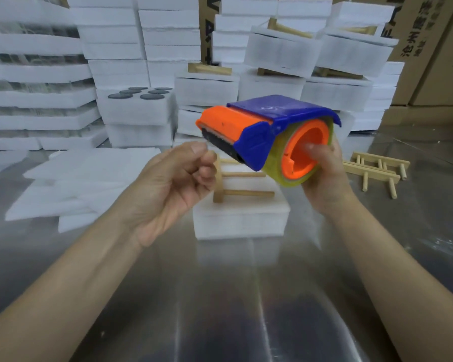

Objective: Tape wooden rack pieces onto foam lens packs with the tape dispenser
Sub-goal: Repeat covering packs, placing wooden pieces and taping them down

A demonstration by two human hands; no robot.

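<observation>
My right hand (324, 173) grips a blue and orange tape dispenser (262, 126) by its roll of clear tape, fingers inside the orange core, held up above the table. My left hand (178, 178) has its fingers curled, thumb and forefinger pinched together right at the dispenser's black cutter end; clear tape between them is too faint to make out. Below both hands a white foam lens pack (241, 218) sits on the metal table, with a wooden rack piece (236, 189) lying on top of it.
More wooden rack pieces (377, 171) lie on the table at right. Flat foam sheets (71, 186) are spread at left. Stacks of foam packs (207, 90), some topped with wooden pieces, and an open pack showing dark lenses (139, 94) stand behind. Cardboard boxes (434, 48) rise at back right.
</observation>
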